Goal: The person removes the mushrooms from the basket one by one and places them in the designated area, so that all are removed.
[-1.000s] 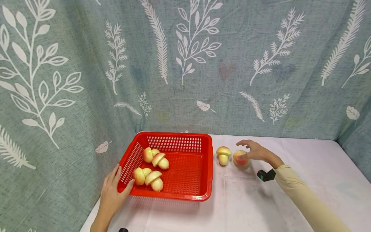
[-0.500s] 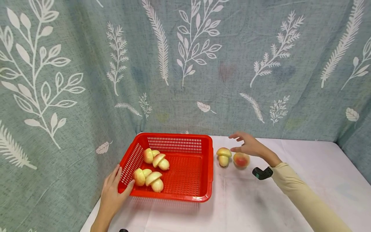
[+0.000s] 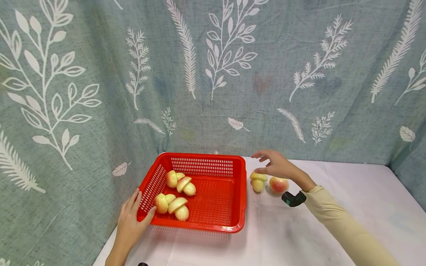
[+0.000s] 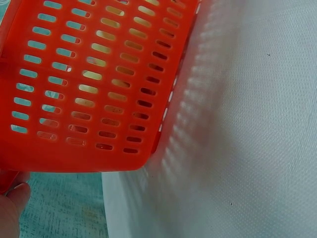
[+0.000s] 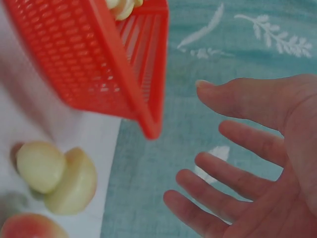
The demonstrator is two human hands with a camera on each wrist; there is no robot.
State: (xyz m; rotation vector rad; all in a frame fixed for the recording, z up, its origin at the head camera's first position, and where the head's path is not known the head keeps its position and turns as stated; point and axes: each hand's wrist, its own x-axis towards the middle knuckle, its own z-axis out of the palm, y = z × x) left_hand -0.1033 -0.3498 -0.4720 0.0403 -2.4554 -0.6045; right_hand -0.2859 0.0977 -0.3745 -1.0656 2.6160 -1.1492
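My left hand (image 3: 129,221) holds the left front corner of a red plastic basket (image 3: 241,195), its fingers along the left rim and thumb at the front one. Inside, at the left, lie several yellow mushroom-shaped pieces (image 3: 182,213) with pink-tinged caps. My right hand (image 3: 277,165), in the air right of the basket, holds nothing; its fingers are spread in the right wrist view. Below it on the table lie another mushroom-shaped piece (image 3: 258,186), partly covered by the hand in the head view, and a round pink-and-yellow piece (image 3: 279,185).
A white cloth (image 3: 349,192) covers the table. Behind and at the left hangs a grey-green curtain (image 3: 199,125) with white leaf prints. The right wrist carries a black device (image 3: 293,199); part of another dark one (image 3: 142,264) shows at the bottom edge.
My right hand has moved left and slightly up, from over the round piece to over the mushroom-shaped piece beside the basket. My left hand stays at the basket corner.
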